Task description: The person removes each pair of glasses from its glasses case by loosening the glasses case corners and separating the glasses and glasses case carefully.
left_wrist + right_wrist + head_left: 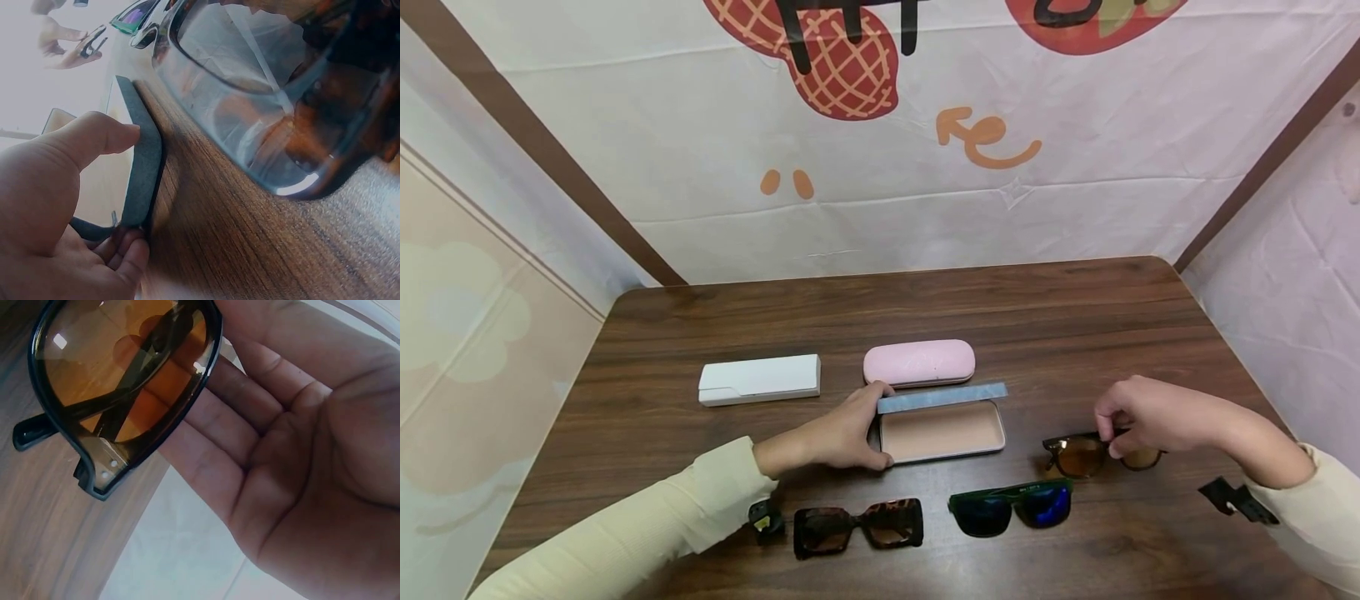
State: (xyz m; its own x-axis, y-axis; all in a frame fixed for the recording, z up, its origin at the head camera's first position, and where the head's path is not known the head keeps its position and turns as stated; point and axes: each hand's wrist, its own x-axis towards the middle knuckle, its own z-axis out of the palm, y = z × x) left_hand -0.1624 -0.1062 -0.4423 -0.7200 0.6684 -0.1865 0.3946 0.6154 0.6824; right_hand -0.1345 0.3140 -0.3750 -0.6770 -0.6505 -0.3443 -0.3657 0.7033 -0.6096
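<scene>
My left hand (850,432) grips the left end of an open eyeglass case (942,433) with a beige lining and a blue lid edge. In the left wrist view, the thumb presses the grey-blue rim (145,147) and the fingers curl under the corner. My right hand (1161,419) pinches amber-lensed sunglasses (1078,457) by the bridge, right of the case. The right wrist view shows a dark-framed amber lens (75,378) with folded temples behind it. Whether these sunglasses touch the table, I cannot tell.
Tortoiseshell sunglasses (826,533) and green-framed sunglasses with blue lenses (983,514) lie along the near side of the wooden table (700,321). Behind the open case sit a white case (760,379) and a pink case (919,362), both closed. A printed cloth (715,158) hangs behind.
</scene>
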